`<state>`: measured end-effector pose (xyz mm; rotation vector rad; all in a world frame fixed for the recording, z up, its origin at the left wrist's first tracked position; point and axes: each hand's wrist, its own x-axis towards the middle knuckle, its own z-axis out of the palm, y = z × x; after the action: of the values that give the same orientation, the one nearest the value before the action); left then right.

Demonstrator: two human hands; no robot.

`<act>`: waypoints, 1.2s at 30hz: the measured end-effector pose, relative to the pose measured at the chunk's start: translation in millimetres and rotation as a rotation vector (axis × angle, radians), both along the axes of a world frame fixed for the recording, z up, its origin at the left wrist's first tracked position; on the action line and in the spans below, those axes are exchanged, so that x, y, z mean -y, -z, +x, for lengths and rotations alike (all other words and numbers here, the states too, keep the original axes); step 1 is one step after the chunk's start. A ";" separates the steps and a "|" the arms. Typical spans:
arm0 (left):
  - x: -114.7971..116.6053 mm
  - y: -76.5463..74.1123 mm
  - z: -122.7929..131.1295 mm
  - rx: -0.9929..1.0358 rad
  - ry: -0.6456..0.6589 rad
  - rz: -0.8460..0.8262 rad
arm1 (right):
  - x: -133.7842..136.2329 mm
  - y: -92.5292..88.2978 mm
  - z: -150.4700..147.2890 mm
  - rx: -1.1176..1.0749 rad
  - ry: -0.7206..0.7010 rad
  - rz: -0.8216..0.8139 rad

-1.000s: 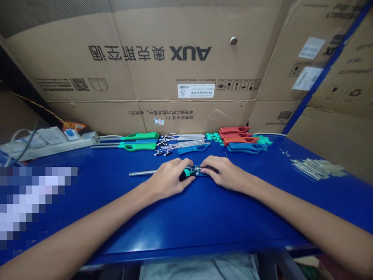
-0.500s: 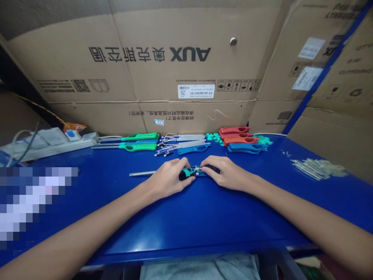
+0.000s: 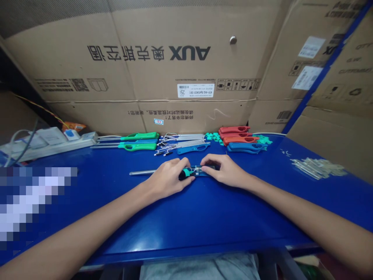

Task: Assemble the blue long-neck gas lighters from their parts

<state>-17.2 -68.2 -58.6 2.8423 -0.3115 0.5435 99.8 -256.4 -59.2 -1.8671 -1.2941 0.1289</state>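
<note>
Lighter [image 3: 196, 172] first: where is it held?

At the middle of the counter [image 3: 175, 225], its metal tube [image 3: 142, 173] pointed toward nine o'clock.

And how are the hands placed?

Around the teal collar [image 3: 187, 173], the lighter is grasped by the left hand [image 3: 170, 177]. Its other end is gripped by the right hand [image 3: 223, 169]; exactly what is pinched between those fingertips cannot be told.

What is laid around it?

Green lighters [image 3: 140, 136] are seen at ten o'clock, wired rods [image 3: 190, 137] at twelve, red handles [image 3: 234, 130] at one, clear plastic pieces [image 3: 316, 169] at three.
</note>
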 end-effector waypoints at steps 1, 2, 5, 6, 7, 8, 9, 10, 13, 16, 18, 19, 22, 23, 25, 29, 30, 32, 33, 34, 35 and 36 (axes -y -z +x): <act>-0.2 0.1 -0.1 0.011 0.011 0.023 | -0.7 0.4 0.7 -0.042 -0.004 0.014; -0.5 0.3 -0.2 0.022 0.025 0.051 | -1.2 0.9 1.3 -0.077 -0.006 0.024; -1.7 1.3 -0.1 0.062 0.077 0.118 | -1.8 1.4 2.3 -0.147 0.000 0.027; -2.2 1.8 0.1 0.072 0.093 0.127 | -1.9 1.3 2.4 -0.159 0.007 0.024; -2.7 2.2 0.3 0.076 0.106 0.128 | -1.9 1.2 2.4 -0.167 0.013 0.020; -3.1 2.6 0.6 0.075 0.117 0.128 | -1.9 1.0 2.3 -0.172 0.018 0.018; -3.5 2.8 0.8 0.069 0.124 0.126 | -1.9 0.8 2.2 -0.175 0.021 0.017; -3.7 3.0 1.0 0.059 0.127 0.124 | -1.9 0.8 2.1 -0.178 0.023 0.013; -3.6 2.7 1.1 0.038 0.123 0.113 | -2.0 0.7 2.5 -0.192 0.022 0.003; -3.1 2.3 0.9 0.022 0.113 0.096 | -1.3 -1.0 5.6 -0.192 -0.010 -0.028; -3.0 2.3 0.8 0.012 0.106 0.081 | 0.0 -3.9 9.2 -0.182 -0.028 -0.070; -3.1 2.3 0.8 0.007 0.101 0.072 | 1.0 -5.9 11.3 -0.180 -0.032 -0.092; -3.7 2.5 1.3 -0.008 0.081 0.049 | 4.3 -12.0 17.1 -0.219 -0.017 -0.148; -3.9 2.5 1.5 -0.013 0.072 0.044 | 5.4 -13.6 18.6 -0.242 -0.008 -0.169; -4.5 2.2 1.6 -0.021 0.057 0.037 | 7.0 -15.3 20.7 -0.293 -0.002 -0.201; -5.9 1.4 1.2 -0.021 0.056 0.023 | 8.3 -14.0 23.0 -0.370 -0.042 -0.199; -6.3 1.4 1.1 -0.019 0.059 0.021 | 8.2 -13.2 23.4 -0.384 -0.046 -0.191; -7.0 1.5 1.3 -0.012 0.062 0.019 | 7.7 -11.7 23.8 -0.407 -0.042 -0.173; -7.2 1.6 1.5 -0.007 0.063 0.019 | 7.3 -11.1 23.9 -0.415 -0.036 -0.162; -7.4 1.8 1.6 -0.003 0.066 0.019 | 6.8 -10.6 23.8 -0.419 -0.029 -0.149; -7.5 2.0 1.8 0.002 0.068 0.020 | 6.3 -10.1 23.5 -0.419 -0.020 -0.138; -7.5 2.2 1.8 0.004 0.070 0.023 | 5.7 -9.7 23.1 -0.414 -0.011 -0.131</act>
<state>-15.4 -60.7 -60.9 2.8400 -0.4195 0.5351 122.9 -262.2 -49.4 -1.8181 -1.0273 0.5864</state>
